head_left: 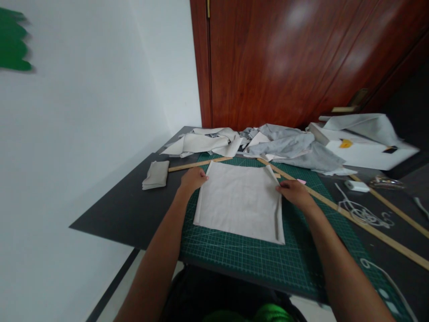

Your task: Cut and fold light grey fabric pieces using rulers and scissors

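A pale, roughly square piece of fabric (239, 199) lies on the green cutting mat (234, 250), its left and right edges folded over in narrow strips. My left hand (194, 179) pinches the fabric's left edge near the top corner. On the opposite side, my right hand (295, 191) grips the right edge below the upper right corner, where the fold stands slightly raised. The fabric's lower edge rests on the mat's grid.
Left of the mat sits a small stack of folded cloth (156, 174). Wooden rulers (368, 230) lie across the mat and table. Fabric scraps (284, 145) and a white box (365, 145) line the back. A white charger (357, 186) and coiled cable (363, 214) lie right.
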{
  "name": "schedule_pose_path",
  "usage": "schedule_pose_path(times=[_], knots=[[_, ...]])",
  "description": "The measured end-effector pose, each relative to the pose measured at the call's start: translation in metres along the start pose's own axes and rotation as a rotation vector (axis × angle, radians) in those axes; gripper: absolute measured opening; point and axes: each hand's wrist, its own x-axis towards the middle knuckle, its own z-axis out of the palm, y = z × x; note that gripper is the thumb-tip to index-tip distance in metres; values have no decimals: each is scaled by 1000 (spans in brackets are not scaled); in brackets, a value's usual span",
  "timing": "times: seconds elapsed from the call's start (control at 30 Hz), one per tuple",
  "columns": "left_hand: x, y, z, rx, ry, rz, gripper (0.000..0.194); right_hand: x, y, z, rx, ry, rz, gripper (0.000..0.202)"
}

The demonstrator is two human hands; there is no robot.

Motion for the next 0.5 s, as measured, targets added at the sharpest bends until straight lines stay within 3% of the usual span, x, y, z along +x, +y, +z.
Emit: schedule_pose_path(times=[0.2, 0.5], knots=[[1, -2, 4, -49, 35, -24, 18, -2, -3, -3, 167, -5, 83, 18], [5, -1, -2, -265, 86, 5, 26, -10, -18, -8, 566, -131, 282, 13]])
